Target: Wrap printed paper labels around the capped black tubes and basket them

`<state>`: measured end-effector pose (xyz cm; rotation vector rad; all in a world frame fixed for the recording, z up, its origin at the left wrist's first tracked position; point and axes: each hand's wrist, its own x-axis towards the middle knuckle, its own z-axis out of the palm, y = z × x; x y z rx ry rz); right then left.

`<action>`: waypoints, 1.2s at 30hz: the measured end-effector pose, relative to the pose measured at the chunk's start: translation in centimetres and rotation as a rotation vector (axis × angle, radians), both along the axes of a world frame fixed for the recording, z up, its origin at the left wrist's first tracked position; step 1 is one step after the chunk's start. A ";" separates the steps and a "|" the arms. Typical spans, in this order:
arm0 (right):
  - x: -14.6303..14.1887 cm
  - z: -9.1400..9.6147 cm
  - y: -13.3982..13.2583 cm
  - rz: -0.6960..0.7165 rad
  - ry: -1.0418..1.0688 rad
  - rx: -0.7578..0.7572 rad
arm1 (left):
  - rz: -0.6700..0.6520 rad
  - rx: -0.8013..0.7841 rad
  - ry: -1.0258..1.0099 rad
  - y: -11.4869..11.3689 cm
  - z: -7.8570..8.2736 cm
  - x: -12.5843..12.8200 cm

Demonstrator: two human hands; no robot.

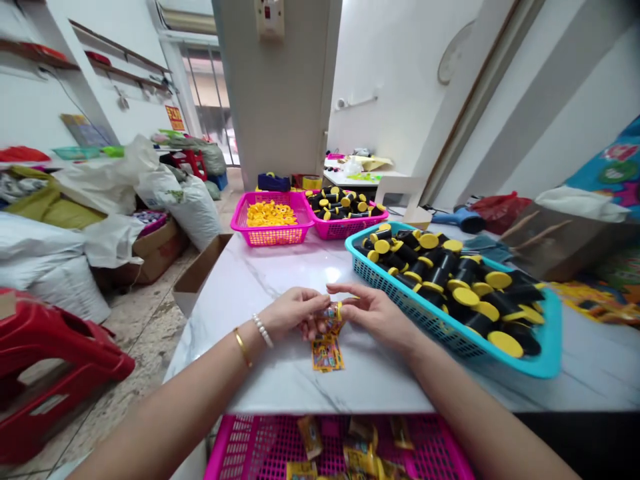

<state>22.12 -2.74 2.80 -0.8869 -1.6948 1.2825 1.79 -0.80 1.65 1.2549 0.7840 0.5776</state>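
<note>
Between my two hands is a small clear-and-yellow printed plastic packet, held just above the marble-patterned table. My left hand is closed on it, thumb on top and fingers curled beneath. At the packet's right edge, my right hand pinches with the thumb, its index finger stretched out above. Part of the packet is hidden by my fingers. Directly below lies a small pile of flat yellow printed packets. A pearl bracelet and a gold bangle are on my left wrist.
A teal basket of black cylinders with yellow caps stands on the right. Pink baskets hold yellow pieces and more black-and-yellow cylinders at the back. Below the front edge, a pink basket contains filled packets. A red stool stands left.
</note>
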 end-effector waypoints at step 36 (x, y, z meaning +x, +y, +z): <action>2.7 1.6 -10.4 0.262 -0.434 0.356 | 0.210 0.201 0.142 1.0 0.5 -0.7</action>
